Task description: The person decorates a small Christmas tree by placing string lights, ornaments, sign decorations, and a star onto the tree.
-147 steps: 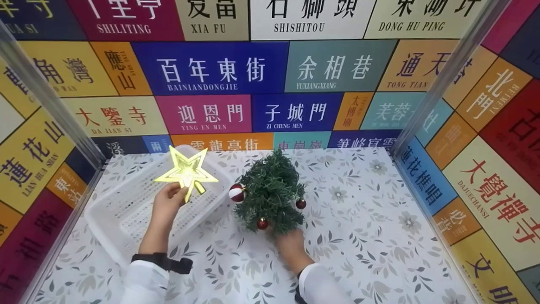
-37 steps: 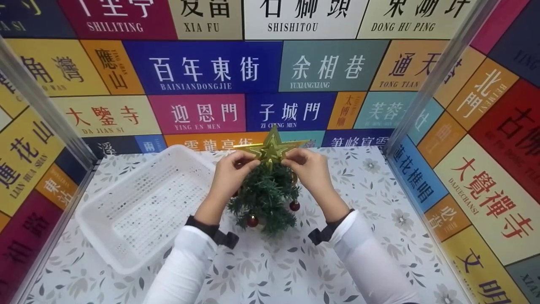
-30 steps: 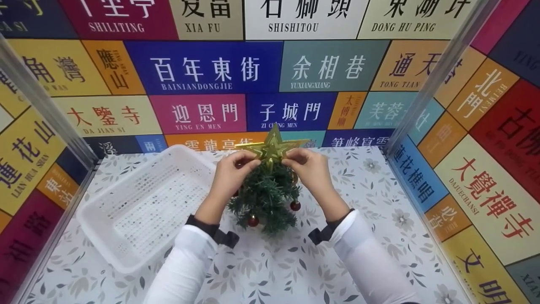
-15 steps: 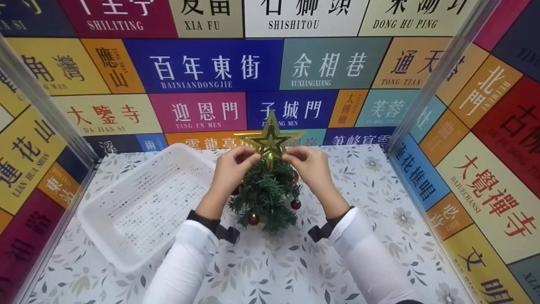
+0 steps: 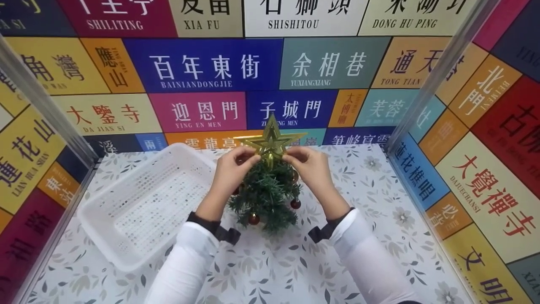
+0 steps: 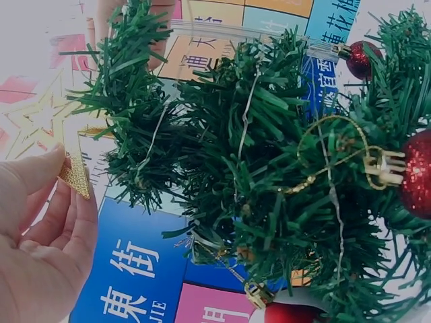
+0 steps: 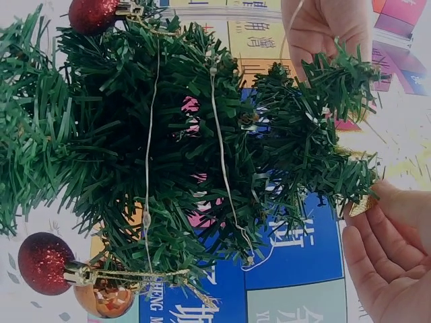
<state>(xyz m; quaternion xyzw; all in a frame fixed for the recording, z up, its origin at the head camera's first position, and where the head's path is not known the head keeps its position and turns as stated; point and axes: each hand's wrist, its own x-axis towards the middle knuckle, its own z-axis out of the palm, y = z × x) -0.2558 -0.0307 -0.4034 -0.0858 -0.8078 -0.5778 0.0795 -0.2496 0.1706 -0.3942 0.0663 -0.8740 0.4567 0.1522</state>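
A small artificial Christmas tree (image 5: 270, 198) stands on the patterned tabletop, with a gold star topper (image 5: 272, 142) at its tip. My left hand (image 5: 231, 173) pinches the star's lower left point between thumb and fingers, which the left wrist view shows close up on the gold point (image 6: 75, 168). On the opposite side, my right hand (image 5: 311, 171) pinches the lower right point. Several baubles hang from the branches, among them a red one (image 5: 253, 218) low in front and another red bauble (image 5: 295, 204) at the right. Branches hide the star's mount in both wrist views.
A white perforated plastic basket (image 5: 126, 264) sits at an angle to the left of the tree, partly behind the left forearm. Panels with printed signs (image 5: 204, 65) enclose the table at the back and both sides.
Earlier the left hand held the star over the basket while the right hand gripped the tree's base. Both hands then moved to the treetop; in the last second the star has tipped more upright.
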